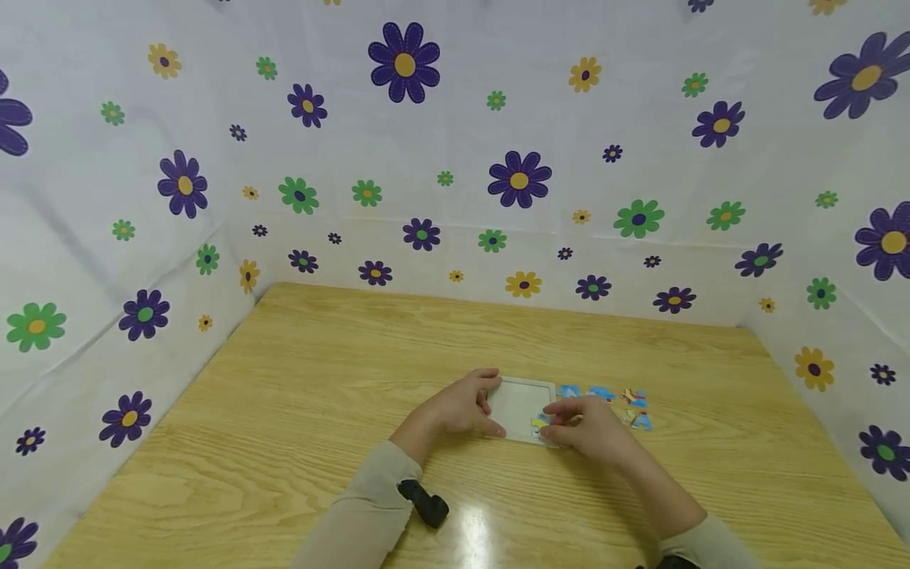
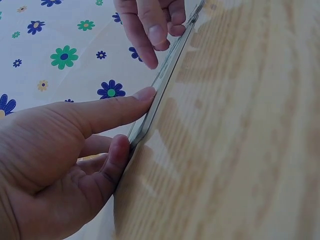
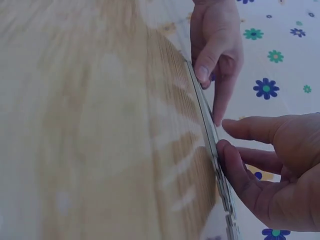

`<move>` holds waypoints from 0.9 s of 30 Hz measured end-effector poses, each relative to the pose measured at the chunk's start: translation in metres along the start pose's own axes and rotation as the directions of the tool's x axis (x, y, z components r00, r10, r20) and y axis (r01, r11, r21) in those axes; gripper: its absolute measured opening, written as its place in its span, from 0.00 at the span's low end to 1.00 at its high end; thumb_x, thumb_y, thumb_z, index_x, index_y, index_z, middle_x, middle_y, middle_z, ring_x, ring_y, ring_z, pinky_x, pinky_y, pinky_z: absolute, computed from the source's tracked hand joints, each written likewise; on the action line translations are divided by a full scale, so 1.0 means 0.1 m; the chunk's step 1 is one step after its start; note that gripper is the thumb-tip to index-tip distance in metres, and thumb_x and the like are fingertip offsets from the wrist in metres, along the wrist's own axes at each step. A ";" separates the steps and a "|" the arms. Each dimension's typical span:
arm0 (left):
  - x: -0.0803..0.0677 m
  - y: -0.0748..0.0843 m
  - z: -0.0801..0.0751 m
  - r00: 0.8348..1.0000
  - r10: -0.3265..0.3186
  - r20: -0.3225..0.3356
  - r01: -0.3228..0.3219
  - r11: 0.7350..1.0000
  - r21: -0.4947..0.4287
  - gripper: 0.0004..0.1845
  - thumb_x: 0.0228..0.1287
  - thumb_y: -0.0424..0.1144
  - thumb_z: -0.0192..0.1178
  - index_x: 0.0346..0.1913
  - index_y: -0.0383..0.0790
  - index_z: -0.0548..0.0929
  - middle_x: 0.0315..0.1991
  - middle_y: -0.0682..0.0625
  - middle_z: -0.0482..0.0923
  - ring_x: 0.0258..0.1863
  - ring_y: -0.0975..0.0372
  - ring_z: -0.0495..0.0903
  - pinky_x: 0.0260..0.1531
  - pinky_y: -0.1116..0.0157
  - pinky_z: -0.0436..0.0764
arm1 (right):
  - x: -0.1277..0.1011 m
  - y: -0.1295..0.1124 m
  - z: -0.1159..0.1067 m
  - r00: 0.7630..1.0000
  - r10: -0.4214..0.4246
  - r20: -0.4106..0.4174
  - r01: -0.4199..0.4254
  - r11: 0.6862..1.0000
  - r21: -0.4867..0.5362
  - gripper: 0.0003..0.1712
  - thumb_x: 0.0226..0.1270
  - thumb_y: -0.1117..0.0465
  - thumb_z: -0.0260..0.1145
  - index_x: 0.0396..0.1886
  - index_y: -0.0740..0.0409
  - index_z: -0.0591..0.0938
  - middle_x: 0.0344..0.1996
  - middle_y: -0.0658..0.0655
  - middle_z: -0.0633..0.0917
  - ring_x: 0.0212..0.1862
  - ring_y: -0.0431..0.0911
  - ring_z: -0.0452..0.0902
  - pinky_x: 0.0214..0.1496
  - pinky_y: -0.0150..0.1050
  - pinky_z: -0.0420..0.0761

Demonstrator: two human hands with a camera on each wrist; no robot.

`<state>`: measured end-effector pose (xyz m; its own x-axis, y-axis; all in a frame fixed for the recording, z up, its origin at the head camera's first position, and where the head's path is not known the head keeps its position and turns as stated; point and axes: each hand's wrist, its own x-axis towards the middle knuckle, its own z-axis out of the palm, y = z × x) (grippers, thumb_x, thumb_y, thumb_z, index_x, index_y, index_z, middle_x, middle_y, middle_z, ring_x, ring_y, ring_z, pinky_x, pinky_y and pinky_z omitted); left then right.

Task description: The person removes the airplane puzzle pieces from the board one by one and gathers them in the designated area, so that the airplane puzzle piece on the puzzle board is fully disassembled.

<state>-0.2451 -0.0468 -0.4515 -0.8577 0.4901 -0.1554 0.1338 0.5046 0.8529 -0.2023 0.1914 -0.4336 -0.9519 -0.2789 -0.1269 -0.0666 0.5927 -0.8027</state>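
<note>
A shallow pale puzzle tray (image 1: 510,405) lies flat on the wooden table. My left hand (image 1: 460,405) holds its left side, the fingers at the far corner and the thumb at the near one. In the tray's near right corner sits a yellow and blue jigsaw piece (image 1: 536,426). My right hand (image 1: 596,431) is over that corner, its fingertips at the piece. The right wrist view shows a gap between its thumb and fingers, with a fingertip at the tray's edge. That hand partly hides the piece and the tray's right side.
Several loose jigsaw pieces (image 1: 600,393) lie in rows just right of the tray, some partly behind my right hand. The wooden table (image 1: 341,348) runs back to a white flowered cloth wall (image 1: 455,142), which also encloses both sides.
</note>
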 end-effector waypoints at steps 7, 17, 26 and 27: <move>0.01 -0.04 0.01 1.000 0.007 0.002 -0.007 1.000 0.008 0.50 0.41 0.38 0.76 0.69 0.40 0.60 0.61 0.55 0.62 0.33 0.63 0.69 0.35 0.69 0.70 | 0.01 -0.05 0.09 0.999 -0.022 -0.030 0.018 0.991 -0.131 0.20 0.52 0.58 0.72 0.46 0.61 0.83 0.32 0.52 0.77 0.33 0.44 0.69 0.28 0.34 0.72; -0.03 0.02 -0.02 1.000 0.016 0.012 -0.017 0.999 0.027 0.49 0.43 0.39 0.75 0.69 0.38 0.60 0.67 0.55 0.57 0.36 0.64 0.70 0.35 0.68 0.71 | 0.02 -0.07 0.12 0.998 -0.018 -0.068 0.008 0.988 -0.157 0.17 0.53 0.60 0.72 0.43 0.56 0.79 0.34 0.52 0.78 0.33 0.44 0.70 0.33 0.37 0.71; -0.01 0.00 0.00 1.000 0.019 0.014 -0.019 0.999 0.047 0.49 0.43 0.39 0.75 0.69 0.37 0.60 0.70 0.57 0.51 0.36 0.65 0.70 0.35 0.69 0.72 | -0.01 -0.03 0.02 1.000 -0.005 0.019 0.003 0.994 0.107 0.09 0.65 0.69 0.59 0.44 0.62 0.73 0.31 0.60 0.80 0.30 0.48 0.79 0.32 0.38 0.80; 0.00 0.00 0.00 1.000 0.023 0.017 -0.024 0.999 0.047 0.49 0.43 0.39 0.75 0.69 0.37 0.60 0.70 0.57 0.51 0.36 0.65 0.70 0.35 0.69 0.72 | -0.02 -0.02 -0.01 1.000 -0.002 0.025 -0.002 0.992 0.129 0.09 0.66 0.69 0.58 0.44 0.63 0.73 0.31 0.61 0.79 0.29 0.49 0.80 0.32 0.39 0.80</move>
<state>-0.2447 -0.0469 -0.4519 -0.8460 0.5134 -0.1437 0.1776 0.5256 0.8320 -0.2006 0.1918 -0.4314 -0.9439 -0.2989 -0.1402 -0.0261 0.4909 -0.8708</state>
